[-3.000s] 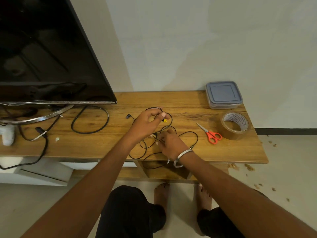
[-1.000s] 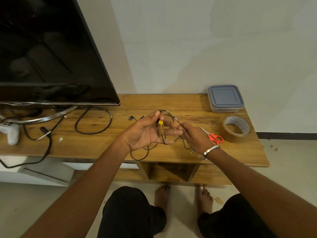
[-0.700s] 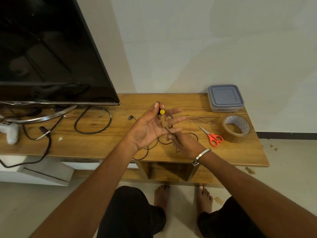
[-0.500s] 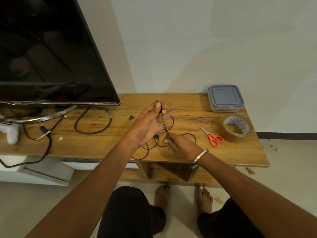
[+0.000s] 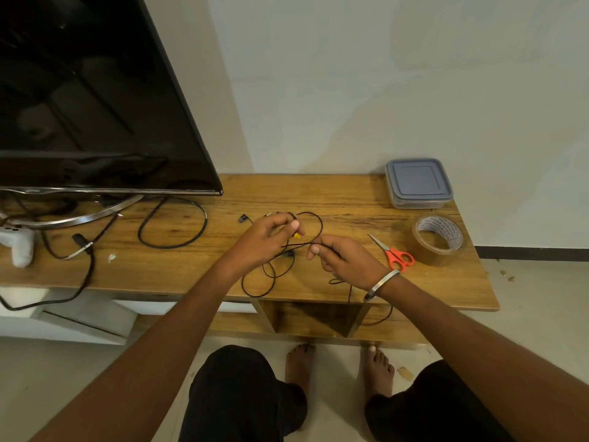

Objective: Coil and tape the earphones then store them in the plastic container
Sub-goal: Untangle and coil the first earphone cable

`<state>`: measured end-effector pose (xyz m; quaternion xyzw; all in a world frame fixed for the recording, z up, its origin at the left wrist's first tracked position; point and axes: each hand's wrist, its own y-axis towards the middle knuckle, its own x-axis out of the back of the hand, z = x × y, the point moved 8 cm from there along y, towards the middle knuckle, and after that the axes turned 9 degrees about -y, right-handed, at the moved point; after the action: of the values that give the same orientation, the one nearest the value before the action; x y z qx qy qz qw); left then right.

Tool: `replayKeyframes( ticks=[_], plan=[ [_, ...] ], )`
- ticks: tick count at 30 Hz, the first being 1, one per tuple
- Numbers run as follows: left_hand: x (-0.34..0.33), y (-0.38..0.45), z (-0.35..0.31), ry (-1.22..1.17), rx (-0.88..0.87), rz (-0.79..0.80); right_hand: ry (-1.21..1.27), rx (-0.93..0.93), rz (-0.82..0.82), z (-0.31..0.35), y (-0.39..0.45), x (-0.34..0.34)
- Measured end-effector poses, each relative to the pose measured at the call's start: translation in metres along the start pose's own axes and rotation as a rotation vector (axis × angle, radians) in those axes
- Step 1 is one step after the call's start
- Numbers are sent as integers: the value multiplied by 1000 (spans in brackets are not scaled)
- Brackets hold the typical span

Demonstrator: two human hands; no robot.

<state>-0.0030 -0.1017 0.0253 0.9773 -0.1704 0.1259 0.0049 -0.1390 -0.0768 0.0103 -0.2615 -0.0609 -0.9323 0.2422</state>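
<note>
A: Between the two hands, above the worktop (image 5: 334, 199), hung the earphones (image 5: 306, 244). Which way did the cord run from each grip?

B: A short taut stretch ran roughly level from the left hand (image 5: 264, 242) across to the right hand (image 5: 345, 261). One loop arched up beyond that stretch; slack loops drooped below the left grip onto the wood, and a tail fell from under the right hand over the worktop's front edge.

A: And the grips themselves?

B: The left hand's fingers were curled together, pinching the cord near a small yellow piece. The right hand's thumb and forefinger were closed on the cord just beside it. Neither hand was slack.

A: So which hand was better placed to wind?

B: I judged the right: it held the running length, with the free tail on its side, while the left served as the anchor for the coil. Coiling looked barely started; most of the cord lay loose.

A: What lay beyond?

B: Right of the right grip were the orange scissors (image 5: 396, 256), then the roll of brown tape (image 5: 436, 240). Farther back on that side stood the plastic container (image 5: 418, 183), lid on. Well to the left sat a television (image 5: 89, 97) with a thicker black cable (image 5: 173, 224) looped beneath it.
</note>
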Motion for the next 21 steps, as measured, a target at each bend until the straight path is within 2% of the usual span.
replayKeyframes(
  ticks=[9, 21],
  plan=[
    [-17, -10, 10, 80, 79, 144, -143, 109, -170, 19, 3, 30],
    [-40, -21, 3, -67, 180, 311, -147, 76, -254, 7, 7, 44]
  ],
)
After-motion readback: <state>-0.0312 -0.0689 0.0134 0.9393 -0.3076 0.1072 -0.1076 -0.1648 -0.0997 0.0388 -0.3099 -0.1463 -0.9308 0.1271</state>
